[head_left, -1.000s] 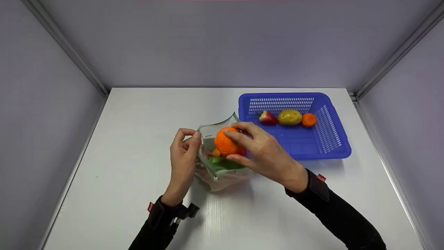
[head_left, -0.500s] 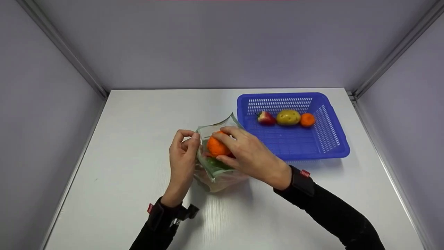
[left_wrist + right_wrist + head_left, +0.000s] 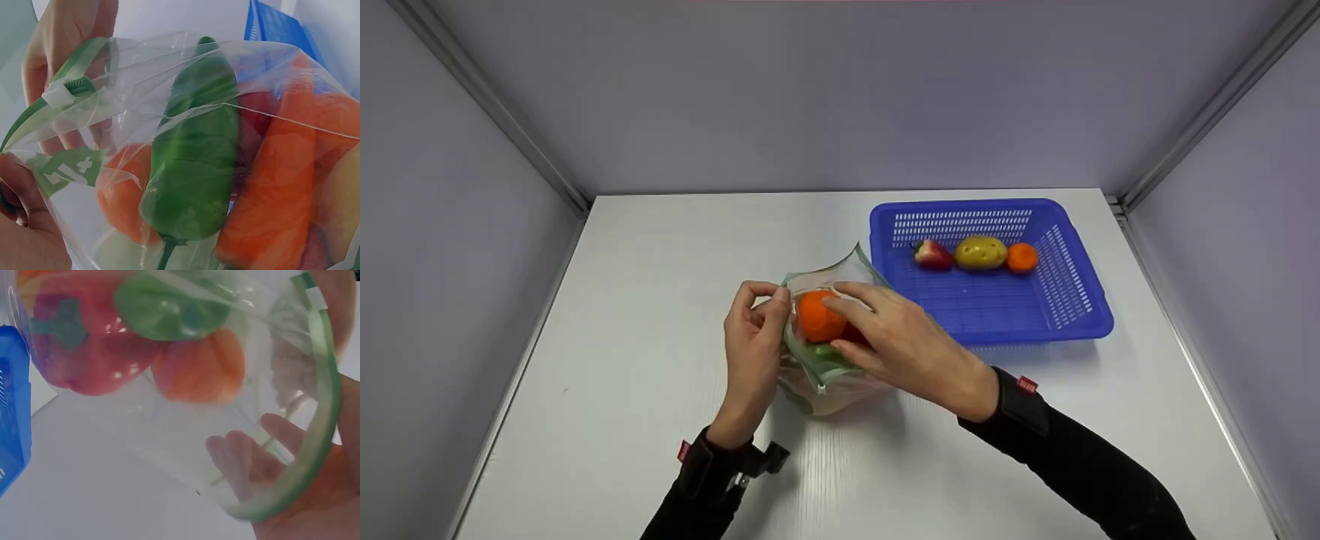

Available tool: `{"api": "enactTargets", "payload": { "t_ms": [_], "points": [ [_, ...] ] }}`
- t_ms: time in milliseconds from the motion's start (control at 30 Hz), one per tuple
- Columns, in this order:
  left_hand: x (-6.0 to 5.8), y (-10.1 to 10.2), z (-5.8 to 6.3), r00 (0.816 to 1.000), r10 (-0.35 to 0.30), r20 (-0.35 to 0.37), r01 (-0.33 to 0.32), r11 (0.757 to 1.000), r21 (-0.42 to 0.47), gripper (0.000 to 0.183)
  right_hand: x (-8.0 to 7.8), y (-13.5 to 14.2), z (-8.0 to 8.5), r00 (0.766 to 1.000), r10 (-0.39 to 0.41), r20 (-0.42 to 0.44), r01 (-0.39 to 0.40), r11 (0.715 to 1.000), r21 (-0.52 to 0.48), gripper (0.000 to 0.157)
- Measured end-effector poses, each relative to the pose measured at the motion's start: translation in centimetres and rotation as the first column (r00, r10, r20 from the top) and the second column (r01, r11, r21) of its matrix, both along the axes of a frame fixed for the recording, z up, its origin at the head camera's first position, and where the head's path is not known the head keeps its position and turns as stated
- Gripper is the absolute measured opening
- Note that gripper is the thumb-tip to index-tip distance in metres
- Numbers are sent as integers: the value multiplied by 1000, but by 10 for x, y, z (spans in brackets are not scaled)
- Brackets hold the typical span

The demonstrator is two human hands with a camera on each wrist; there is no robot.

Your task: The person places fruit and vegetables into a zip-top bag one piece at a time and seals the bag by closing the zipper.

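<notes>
Fingers (image 3: 777, 306) of the left hand (image 3: 751, 337) pinch the bag (image 3: 840, 395); those of the right hand (image 3: 911, 346) stand spread by the orange (image 3: 816, 319)

In the head view we see the left thumb and index finger together on the bag's green-edged rim. The right hand reaches over the mouth, thumb and other fingers apart; one fingertip overlaps the orange, and we cannot tell whether it touches. The orange lies inside the mouth, above a strip of green pepper (image 3: 826, 355). Only here do we get the contents of the blue basket (image 3: 997, 304): a red-and-cream fruit (image 3: 934, 256), a yellow potato-like piece (image 3: 981, 253) and a small orange round (image 3: 1021, 258), in a row. Basket and bag share the white counter (image 3: 622, 360).

The left wrist view takes us to the bag's side. Through clear film we find the green pepper whole, stem included, and beside it a carrot-shaped piece (image 3: 275, 191) hidden from the head camera. The orange sits partly behind the pepper, towards the mouth, where a white slider (image 3: 59, 94) shows.

From the right wrist we get the red pepper (image 3: 107, 354) with its green stem, next to the green pepper and the orange. Spread fingers show through the film, a gap between their tips and the orange.
</notes>
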State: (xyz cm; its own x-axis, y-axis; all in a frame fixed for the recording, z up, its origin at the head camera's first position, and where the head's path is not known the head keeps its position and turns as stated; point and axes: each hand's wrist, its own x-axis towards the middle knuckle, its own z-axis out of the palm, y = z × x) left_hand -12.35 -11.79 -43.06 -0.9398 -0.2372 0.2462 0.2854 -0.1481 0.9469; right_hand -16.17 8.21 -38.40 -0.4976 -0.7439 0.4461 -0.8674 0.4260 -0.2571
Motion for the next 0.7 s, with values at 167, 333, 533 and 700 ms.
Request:
{"api": "enactTargets", "payload": {
  "t_ms": [167, 333, 533, 700],
  "points": [
    [0, -1, 0, 1000, 3, -1, -3, 1000, 16, 14, 10, 17, 11, 999, 9, -35, -11, 997, -75, 40],
    [-1, -1, 1, 1000, 4, -3, -3, 1000, 26, 14, 9, 43, 22, 996, -60, -66, 50, 988, -144, 40],
    [-1, 0, 1, 1000, 2, -8, -2, 1000, 28, 13, -10, 74, 25, 983, -172, -63, 157, 968, -195, 38],
    [-1, 1, 0, 1000, 9, 0, -9, 1000, 26, 13, -33, 89, 21, 970, -237, -47, 227, 960, -162, 37]
  ]
}}
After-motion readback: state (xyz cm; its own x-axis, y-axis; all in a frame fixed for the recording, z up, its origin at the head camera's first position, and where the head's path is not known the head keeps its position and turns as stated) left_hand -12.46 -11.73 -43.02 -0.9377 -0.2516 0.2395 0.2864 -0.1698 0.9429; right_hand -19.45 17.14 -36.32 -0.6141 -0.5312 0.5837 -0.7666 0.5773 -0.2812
